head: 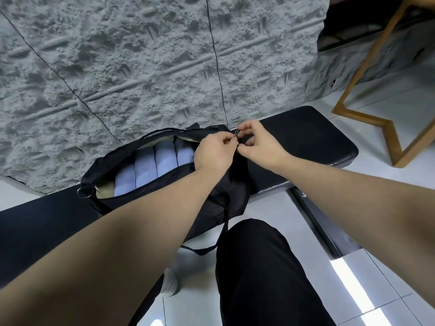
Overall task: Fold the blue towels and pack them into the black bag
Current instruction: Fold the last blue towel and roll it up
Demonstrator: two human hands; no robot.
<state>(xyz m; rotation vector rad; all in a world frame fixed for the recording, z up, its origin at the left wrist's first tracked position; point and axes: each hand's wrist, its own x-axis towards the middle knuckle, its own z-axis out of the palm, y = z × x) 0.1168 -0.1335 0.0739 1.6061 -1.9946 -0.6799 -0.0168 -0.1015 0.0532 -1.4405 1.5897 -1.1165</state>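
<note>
Four blue towels (150, 168), folded and standing on edge side by side, show through the open mouth of one black bag (226, 184), which lies on a black padded bench (313, 140) at the middle of the frame, just below a grey rough-textured wall (141, 67). At the bag's left end I see one metal ring (83, 192). One black strap (211, 245) hangs from the bag toward the lower middle. Moving right, I see my left hand (213, 155) at the bag's right end, fingers curled, thumb and forefinger pinching the small zipper pull (236, 134). My right hand (255, 143) meets it from the right, fingers bent and pinching the bag's fabric at the same spot; a second small ring sits between the two hands, and I cannot tell which fingers touch it. Both bare forearms reach up from the bottom corners and converge at centre. One black-trousered leg (259, 267) fills the lower middle, and one wooden frame (367, 95) stands at upper right.
</note>
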